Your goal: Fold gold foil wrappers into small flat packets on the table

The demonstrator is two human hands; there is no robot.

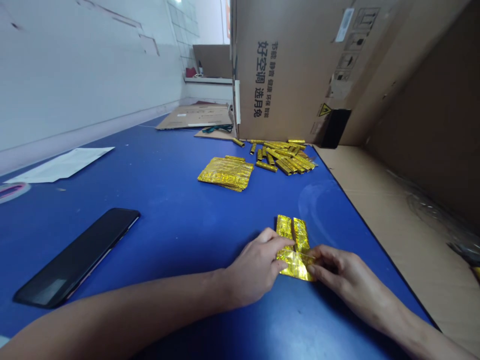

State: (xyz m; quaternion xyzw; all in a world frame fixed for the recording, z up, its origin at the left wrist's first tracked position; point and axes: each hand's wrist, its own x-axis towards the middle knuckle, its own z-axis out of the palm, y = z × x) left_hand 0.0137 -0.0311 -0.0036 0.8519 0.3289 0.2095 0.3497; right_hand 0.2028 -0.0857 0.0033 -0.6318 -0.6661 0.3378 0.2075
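A shiny gold foil piece (296,265) lies on the blue table, its near part creased across, with two upright strips (285,227) divided by a dark gap at its far side. My left hand (258,265) has its thumb and fingers closed on the foil's left side. At the right edge, my right hand (333,267) pinches the same foil between thumb and fingers. Farther off sits a stack of flat gold foil sheets (227,172). Behind it to the right is a loose heap of narrow folded gold foil strips (288,155).
A black phone (80,255) lies on the blue table (168,215) at left. White paper (60,164) and a pink-and-white ring-shaped item (13,191) are beyond it. A big cardboard box (292,65) stands behind the heap, and cardboard (397,215) borders the table's right edge.
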